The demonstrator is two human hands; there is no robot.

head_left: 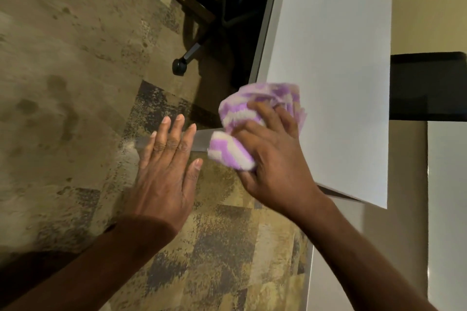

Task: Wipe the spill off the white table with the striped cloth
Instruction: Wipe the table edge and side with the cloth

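Note:
My right hand is shut on a bunched purple-and-white striped cloth, held at the near left edge of the white table. The cloth overhangs the table's edge, partly above the carpet. My left hand hovers flat and open to the left of the cloth, over the floor, with fingers spread and nothing in it. No spill shows on the visible white tabletop; the part under the cloth and hand is hidden.
A black office chair base with castor wheels stands on the patterned carpet left of the table. A dark panel sits right of the table. Another pale surface lies at the lower right.

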